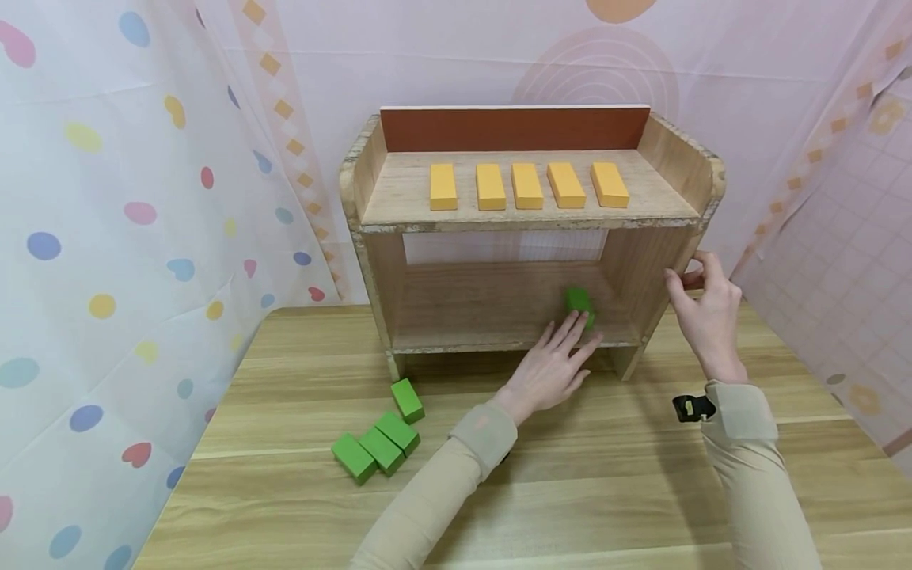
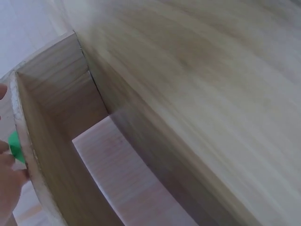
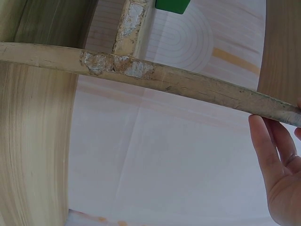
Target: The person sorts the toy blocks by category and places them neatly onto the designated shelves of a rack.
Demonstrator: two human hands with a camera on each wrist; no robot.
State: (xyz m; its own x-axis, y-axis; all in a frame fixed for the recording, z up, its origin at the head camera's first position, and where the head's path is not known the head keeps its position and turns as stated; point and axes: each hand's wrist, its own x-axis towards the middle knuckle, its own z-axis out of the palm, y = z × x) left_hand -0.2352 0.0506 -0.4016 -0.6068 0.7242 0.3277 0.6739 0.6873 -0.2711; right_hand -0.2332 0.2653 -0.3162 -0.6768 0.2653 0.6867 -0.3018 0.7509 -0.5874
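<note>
A small wooden shelf unit (image 1: 463, 348) stands on the table, its lower board carrying one green block (image 1: 579, 299). My left hand (image 1: 547, 372) reaches over that board with fingers spread and fairly straight, a couple of fingertips touching the block. In the left wrist view, the green block (image 2: 16, 147) shows beside part of the hand at the left edge. My right hand (image 1: 708, 317) pinches the front edge of the unit's right side panel between thumb and bent fingers. In the right wrist view, the fingers (image 3: 263, 141) meet the panel's edge (image 3: 211, 92).
Five... several yellow blocks (image 1: 527, 186) lie in a row on the top board, before a brown back strip (image 1: 513, 129). Several green blocks (image 1: 381, 450) lie on the wood-grain table (image 1: 285, 372) at the left front. Patterned cloth (image 1: 142, 237) hangs behind and beside the table.
</note>
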